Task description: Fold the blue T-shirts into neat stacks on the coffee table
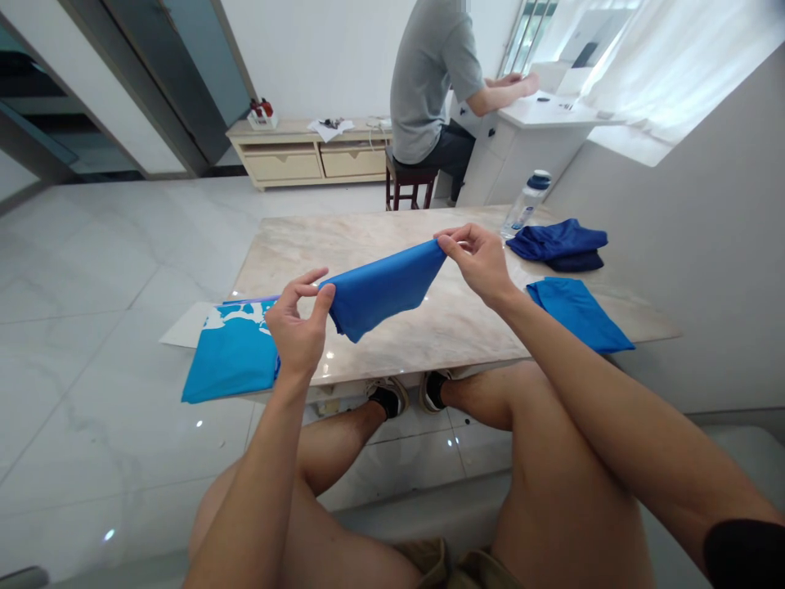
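A piece of blue cloth (386, 288) hangs stretched between my two hands above the marble-topped table. My left hand (300, 319) pinches its left corner between thumb and fingers. At the upper right corner, the thumb and fingertips of my right hand (475, 258) grip the edge, slightly higher than the left. The cloth slopes up to the right, its lower edge hanging free. Left of my left hand lies a folded turquoise cloth (233, 360) with a white pattern. Beyond my right forearm is a folded blue cloth (580, 311).
The table (294, 245) spans the middle, with a dark blue cloth pile (558, 245) and a water bottle (526, 204) at its right. A seated person (429, 90) is at a white desk (545, 110) behind. A low cabinet (282, 164) stands by the wall.
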### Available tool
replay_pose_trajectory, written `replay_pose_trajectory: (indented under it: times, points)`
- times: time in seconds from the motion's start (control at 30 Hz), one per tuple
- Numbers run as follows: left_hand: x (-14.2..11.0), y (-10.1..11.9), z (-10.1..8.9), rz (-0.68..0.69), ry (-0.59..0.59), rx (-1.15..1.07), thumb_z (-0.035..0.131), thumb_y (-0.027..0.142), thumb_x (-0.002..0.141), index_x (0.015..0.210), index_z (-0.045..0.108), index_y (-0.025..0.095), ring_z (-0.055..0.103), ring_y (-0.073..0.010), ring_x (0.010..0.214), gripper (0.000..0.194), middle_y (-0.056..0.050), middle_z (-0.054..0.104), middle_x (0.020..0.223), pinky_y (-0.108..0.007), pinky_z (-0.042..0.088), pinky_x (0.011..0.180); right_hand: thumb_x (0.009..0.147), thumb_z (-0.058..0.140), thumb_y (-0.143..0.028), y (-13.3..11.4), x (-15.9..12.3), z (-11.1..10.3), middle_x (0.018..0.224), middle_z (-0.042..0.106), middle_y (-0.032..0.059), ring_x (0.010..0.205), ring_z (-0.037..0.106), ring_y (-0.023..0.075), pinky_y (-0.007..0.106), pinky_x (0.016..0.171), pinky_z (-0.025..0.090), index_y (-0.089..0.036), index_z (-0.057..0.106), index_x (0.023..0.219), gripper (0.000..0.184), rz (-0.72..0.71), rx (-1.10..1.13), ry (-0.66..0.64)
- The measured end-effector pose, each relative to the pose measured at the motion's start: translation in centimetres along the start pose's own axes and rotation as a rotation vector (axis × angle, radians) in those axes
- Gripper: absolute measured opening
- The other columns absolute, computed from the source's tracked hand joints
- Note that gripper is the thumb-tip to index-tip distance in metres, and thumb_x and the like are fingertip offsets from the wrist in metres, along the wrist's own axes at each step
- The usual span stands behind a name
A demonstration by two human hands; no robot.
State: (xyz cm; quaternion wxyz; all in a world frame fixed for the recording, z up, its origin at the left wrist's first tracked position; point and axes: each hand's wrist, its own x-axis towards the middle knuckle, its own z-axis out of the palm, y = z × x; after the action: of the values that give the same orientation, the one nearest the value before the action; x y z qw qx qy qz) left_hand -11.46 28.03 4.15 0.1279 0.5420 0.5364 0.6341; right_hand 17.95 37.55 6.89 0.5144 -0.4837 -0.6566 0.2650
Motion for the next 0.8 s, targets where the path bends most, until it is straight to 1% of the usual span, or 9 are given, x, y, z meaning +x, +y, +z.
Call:
replay_pose_trajectory:
  times: [0.13, 0.27, 0.33, 0.4, 0.53, 0.57, 0.63, 0.73, 0.8]
  points:
    - [-0.1, -0.1, 0.0, -0.080, 0.100, -0.007, 0.079, 0.057, 0.090, 0.086, 0.068, 0.021, 0.072, -0.0173, 0.083, 0.038, -0.002, 0.074, 0.085, -0.030, 0.059, 0.083, 0.090, 0.078, -0.073, -0.2, -0.3, 0.5, 0.089, 0.071, 0.0030, 0.095, 0.070, 0.0222, 0.031, 0.082, 0.057, -0.025, 0.063, 0.092, 0.050, 0.038, 0.017, -0.006]
    - [-0.3, -2.1, 0.0, -0.195, 0.027, 0.031, 0.082, 0.058, 0.083, 0.083, 0.069, 0.020, 0.065, -0.0144, 0.072, 0.040, 0.001, 0.069, 0.076, -0.026, 0.055, 0.071, 0.087, 0.082, -0.069, 1.3, -0.8, 1.6, 0.077, 0.069, -0.0003, 0.077, 0.067, 0.0194, 0.029, 0.070, 0.053, -0.024, 0.066, 0.102, 0.050, 0.159, -0.031, -0.068]
    - [-0.5, -3.2, 0.3, -0.246, -0.026, 0.051, 0.082, 0.057, 0.083, 0.084, 0.070, 0.021, 0.067, -0.0157, 0.074, 0.038, 0.001, 0.071, 0.078, -0.027, 0.056, 0.073, 0.086, 0.083, -0.065, 2.2, -0.8, 2.2, 0.074, 0.071, -0.0011, 0.075, 0.067, 0.0196, 0.030, 0.072, 0.054, -0.023, 0.069, 0.109, 0.050, 0.208, -0.057, -0.121]
    - [-0.8, -3.7, 0.7, -0.253, -0.048, 0.083, 0.081, 0.053, 0.084, 0.085, 0.070, 0.021, 0.069, -0.0172, 0.078, 0.033, -0.001, 0.073, 0.081, -0.029, 0.057, 0.078, 0.086, 0.083, -0.060, 2.8, -0.6, 2.4, 0.078, 0.075, 0.0017, 0.081, 0.071, 0.0215, 0.033, 0.080, 0.056, -0.020, 0.075, 0.110, 0.047, 0.198, -0.053, -0.165]
    - [-1.4, -3.6, 0.2, -0.141, -0.071, 0.101, 0.082, 0.044, 0.085, 0.086, 0.067, 0.023, 0.076, -0.0228, 0.097, 0.026, -0.004, 0.079, 0.096, -0.037, 0.058, 0.096, 0.088, 0.081, -0.049, 2.3, 0.1, 1.2, 0.102, 0.083, 0.0074, 0.103, 0.074, 0.0263, 0.039, 0.100, 0.055, -0.020, 0.083, 0.101, 0.032, 0.097, -0.095, -0.212]
    - [-1.6, -3.4, -0.3, -0.110, -0.118, 0.091, 0.082, 0.043, 0.085, 0.084, 0.065, 0.023, 0.077, -0.0240, 0.101, 0.027, -0.005, 0.080, 0.099, -0.039, 0.057, 0.100, 0.087, 0.081, -0.047, 2.0, 0.1, 0.5, 0.105, 0.084, 0.0069, 0.107, 0.074, 0.0269, 0.040, 0.104, 0.054, -0.021, 0.084, 0.100, 0.029, 0.095, -0.126, -0.259]
    - [-2.1, -3.3, -1.6, -0.078, -0.318, 0.087, 0.084, 0.046, 0.085, 0.081, 0.064, 0.025, 0.077, -0.0252, 0.101, 0.030, -0.005, 0.081, 0.098, -0.040, 0.057, 0.100, 0.085, 0.084, -0.048, 1.7, -0.3, -1.0, 0.105, 0.084, 0.0052, 0.108, 0.074, 0.0274, 0.039, 0.105, 0.054, -0.023, 0.086, 0.097, 0.028, 0.144, -0.183, -0.455]
    - [-3.1, -3.8, -3.2, -0.088, -0.678, 0.195, 0.087, 0.054, 0.082, 0.080, 0.069, 0.027, 0.075, -0.0261, 0.092, 0.032, -0.004, 0.080, 0.090, -0.039, 0.057, 0.092, 0.082, 0.087, -0.046, 2.6, -1.3, -2.6, 0.099, 0.085, 0.0042, 0.099, 0.075, 0.0261, 0.032, 0.094, 0.056, -0.023, 0.088, 0.091, 0.025, 0.283, -0.277, -0.849]
    - [-3.8, -4.5, -3.1, -0.104, -0.787, 0.316, 0.084, 0.053, 0.086, 0.081, 0.073, 0.027, 0.074, -0.0264, 0.090, 0.029, -0.004, 0.080, 0.089, -0.038, 0.055, 0.088, 0.083, 0.087, -0.040, 4.1, -1.8, -2.6, 0.094, 0.085, 0.0045, 0.093, 0.076, 0.0254, 0.029, 0.088, 0.055, -0.022, 0.088, 0.088, 0.019, 0.337, -0.392, -0.961]
